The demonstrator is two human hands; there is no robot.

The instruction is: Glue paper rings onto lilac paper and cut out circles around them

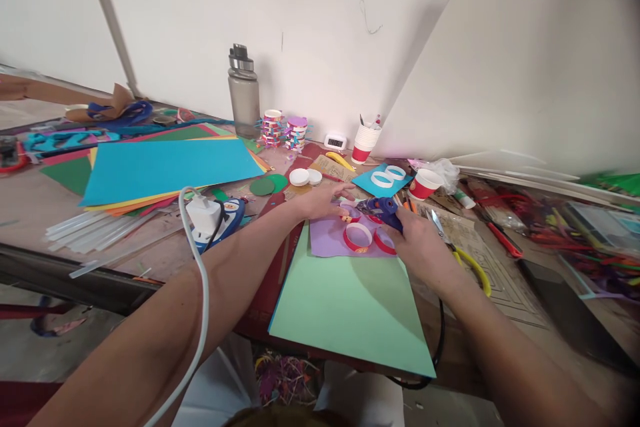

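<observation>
My right hand [423, 240] grips a blue glue gun [381, 209], its nozzle pointing left at a small red ring [350, 215]. My left hand [325, 200] rests its fingers on that ring at the far edge of a purple sheet [327, 238]. Two more red rings [358, 237] lie on the purple sheet beside the gun. A light green sheet [350, 307] lies just in front of them, reaching to the table's near edge.
A stack of coloured paper topped by a blue sheet [170, 167] lies at left, with glue sticks [95, 227] and a white charger [203, 217]. A bottle [244, 93], paper cups [425, 183], yellow-handled scissors [465, 257] and craft clutter at right surround the work spot.
</observation>
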